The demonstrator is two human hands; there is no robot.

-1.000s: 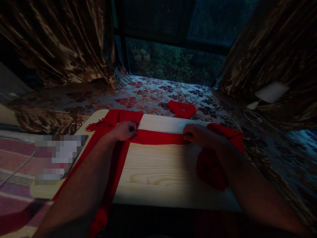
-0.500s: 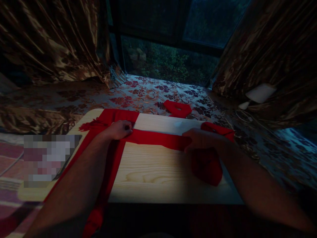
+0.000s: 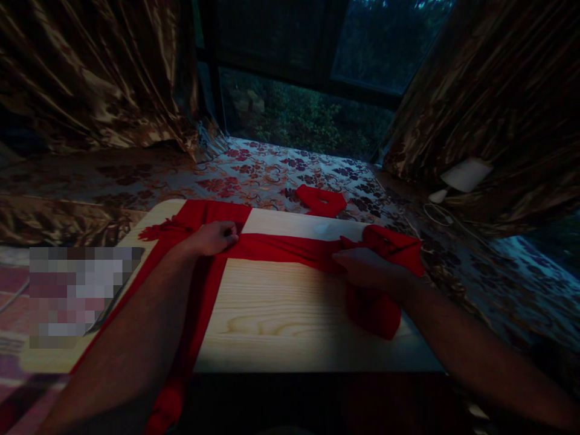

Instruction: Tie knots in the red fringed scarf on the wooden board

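Observation:
A long red cloth band [image 3: 281, 246] lies across a pale wooden board [image 3: 290, 314] and bends down the board's left side. My left hand [image 3: 212, 237] presses closed on the band at the bend near the board's far left. My right hand [image 3: 362, 266] is closed on the band's right part, where the cloth bunches up into folds [image 3: 389, 244] and hangs toward me. A tassel [image 3: 158, 229] shows at the far left corner.
A second red piece [image 3: 321, 200] lies on the flowered cover [image 3: 272, 172] beyond the board. Brown patterned curtains [image 3: 90, 78] hang left and right of a dark window. A white lamp-like object [image 3: 464, 175] and cord sit at the right. A blurred patch lies left of the board.
My right hand has pulled the band's right part toward me and leftward, bunching the cloth. My left hand has stayed pressed on the bend.

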